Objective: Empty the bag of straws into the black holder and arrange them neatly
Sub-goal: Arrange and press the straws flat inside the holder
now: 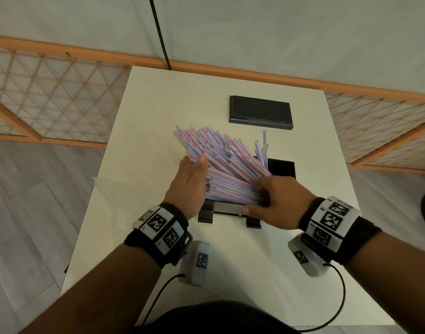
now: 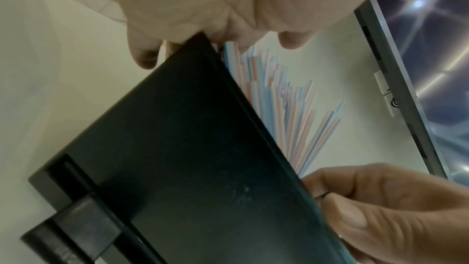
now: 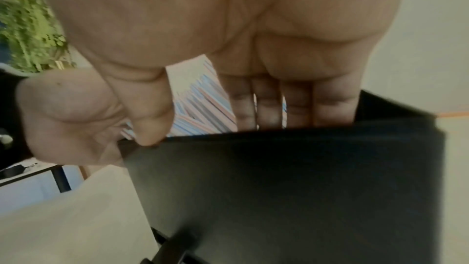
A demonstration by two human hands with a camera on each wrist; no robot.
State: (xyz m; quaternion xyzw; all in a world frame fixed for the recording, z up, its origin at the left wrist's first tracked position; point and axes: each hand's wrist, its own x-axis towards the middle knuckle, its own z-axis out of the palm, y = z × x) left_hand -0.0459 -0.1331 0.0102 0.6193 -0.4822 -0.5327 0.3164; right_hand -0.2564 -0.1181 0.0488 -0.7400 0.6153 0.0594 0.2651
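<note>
Many striped pink and blue straws (image 1: 230, 165) lie fanned in the black holder (image 1: 282, 168) at the table's middle, their far ends sticking up and to the left. My left hand (image 1: 193, 169) is flat with straight fingers, its palm pressing the straws' left side. My right hand (image 1: 262, 196) grips the straws' right ends, fingers curled over them and thumb on the holder's front rim. The right wrist view shows its fingers (image 3: 266, 103) reaching down behind the holder's front wall (image 3: 279, 188) among straws (image 3: 203, 111). In the left wrist view the straws (image 2: 291, 107) fan out above the holder (image 2: 190, 158).
A flat black lid-like piece (image 1: 261, 112) lies beyond the holder on the white table (image 1: 182, 92). A clear plastic sheet (image 1: 103, 184), perhaps the bag, lies at the table's left edge. A black cable (image 1: 162, 44) hangs behind. Wooden lattice rails flank the table.
</note>
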